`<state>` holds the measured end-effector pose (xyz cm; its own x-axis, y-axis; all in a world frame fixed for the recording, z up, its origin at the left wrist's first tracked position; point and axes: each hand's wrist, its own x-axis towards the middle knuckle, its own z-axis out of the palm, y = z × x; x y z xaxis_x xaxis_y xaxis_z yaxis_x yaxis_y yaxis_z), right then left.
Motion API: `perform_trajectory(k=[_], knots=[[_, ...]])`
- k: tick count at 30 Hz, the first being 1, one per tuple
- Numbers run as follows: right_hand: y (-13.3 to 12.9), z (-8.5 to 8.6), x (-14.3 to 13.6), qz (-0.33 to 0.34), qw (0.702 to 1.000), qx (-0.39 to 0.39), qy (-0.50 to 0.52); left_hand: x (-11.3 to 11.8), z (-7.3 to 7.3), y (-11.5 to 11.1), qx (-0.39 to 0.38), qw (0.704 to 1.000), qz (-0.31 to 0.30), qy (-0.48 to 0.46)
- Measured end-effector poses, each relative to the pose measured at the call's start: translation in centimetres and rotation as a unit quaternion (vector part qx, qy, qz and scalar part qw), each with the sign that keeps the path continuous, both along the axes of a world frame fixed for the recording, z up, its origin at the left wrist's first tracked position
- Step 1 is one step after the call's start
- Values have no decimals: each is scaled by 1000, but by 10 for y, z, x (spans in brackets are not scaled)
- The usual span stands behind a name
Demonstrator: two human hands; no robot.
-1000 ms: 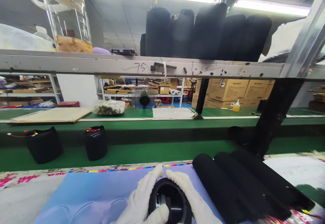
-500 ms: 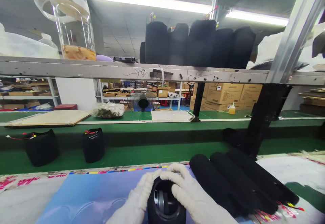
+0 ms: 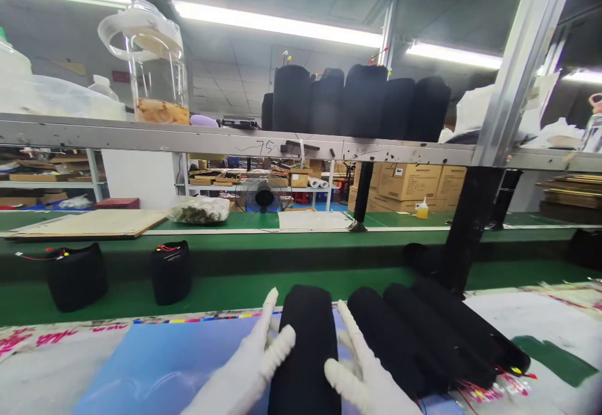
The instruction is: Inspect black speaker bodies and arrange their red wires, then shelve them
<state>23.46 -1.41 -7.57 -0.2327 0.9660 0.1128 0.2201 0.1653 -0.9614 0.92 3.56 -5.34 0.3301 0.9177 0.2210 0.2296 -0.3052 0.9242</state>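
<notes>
A black cloth-covered cylinder (image 3: 306, 346) lies lengthwise in front of me, over a blue sheet (image 3: 155, 365). My left hand (image 3: 263, 352), in a white glove, holds its left side, thumb across the top and index finger stretched forward. On the opposite side my right hand (image 3: 355, 362), gloved too, grips with the thumb against the cylinder and fingers along its flank. The cylinder's near end is cut off by the frame's lower edge. Just right of it, several similar black cylinders (image 3: 427, 333) lie side by side, with coloured wires at their near ends.
Two black pieces with red wires, one at left (image 3: 78, 277) and one nearer the middle (image 3: 170, 273), stand on the green surface (image 3: 226, 283). Overhead, a metal shelf (image 3: 211, 136) carries more black cylinders (image 3: 362, 101) and a glass jar (image 3: 157, 76). A dark post (image 3: 463, 239) rises at right.
The cylinder has turned: its hollow end with a metal part inside faced me before, and now its smooth side shows. Both hands have shifted from around that opening to its two sides.
</notes>
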Motion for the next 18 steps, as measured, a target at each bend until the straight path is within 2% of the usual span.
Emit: perform_trajectory(k=[2, 4, 8, 12, 18], knots=[[-1, 11, -11, -6, 998, -2, 56, 3, 5, -5, 53, 998, -24, -5], [3, 17, -16, -24, 998, 12, 62, 2, 8, -10, 78, 997, -20, 14], [17, 12, -13, -48, 998, -8, 46, -9, 4, -15, 24, 998, 30, 56], [23, 0, -13, -27, 998, -42, 35, -12, -2, -17, -30, 998, 45, 25], [30, 0, -29, 36, 997, -58, 42, -10, 8, -20, -80, 993, 87, 27]])
